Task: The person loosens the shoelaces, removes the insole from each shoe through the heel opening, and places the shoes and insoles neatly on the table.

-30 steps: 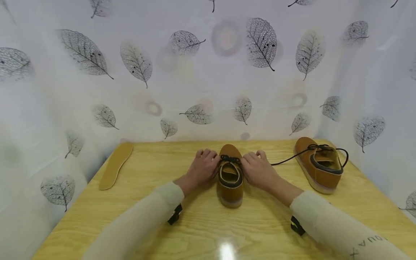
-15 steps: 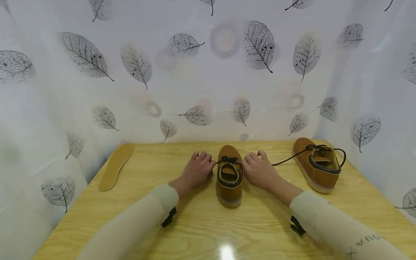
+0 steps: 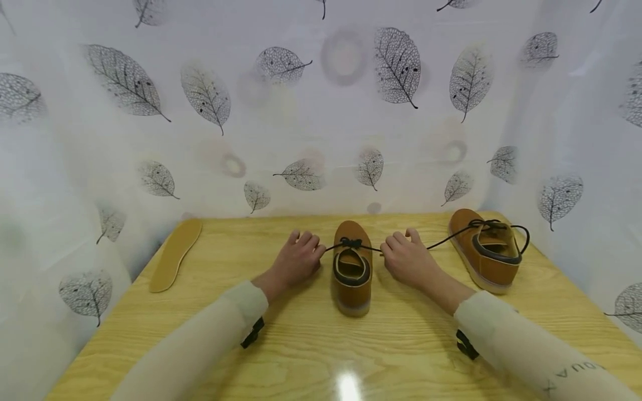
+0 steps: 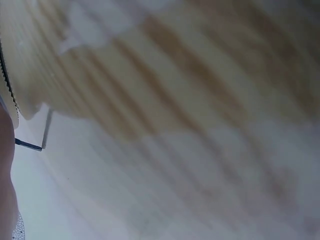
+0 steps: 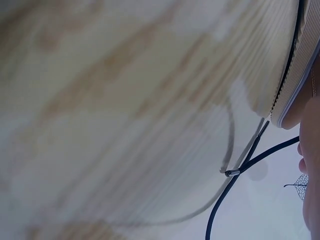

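A brown shoe (image 3: 353, 298) stands toe-away in the middle of the wooden table, its black lace (image 3: 351, 243) knotted in a small bow over the opening. My left hand (image 3: 298, 259) pinches the lace on the shoe's left side, and that lace runs taut to the knot. On the right side, my right hand (image 3: 407, 260) pinches the other part of the lace, also stretched straight. Both hands stand slightly apart from the shoe. In the left wrist view a short lace end (image 4: 28, 144) sticks out by the fingers. A metal-tipped lace end (image 5: 233, 173) hangs from my right hand.
A second brown shoe (image 3: 494, 273) with a tied black lace stands at the right. Its long lace end (image 3: 446, 241) trails behind my right hand. A tan insole (image 3: 175, 256) lies at the left. A leaf-patterned curtain (image 3: 301, 122) hangs behind the table.
My left hand has moved left and my right hand right, away from the shoe. The bow's loops have shrunk, and straight lace now shows on both sides of the knot.
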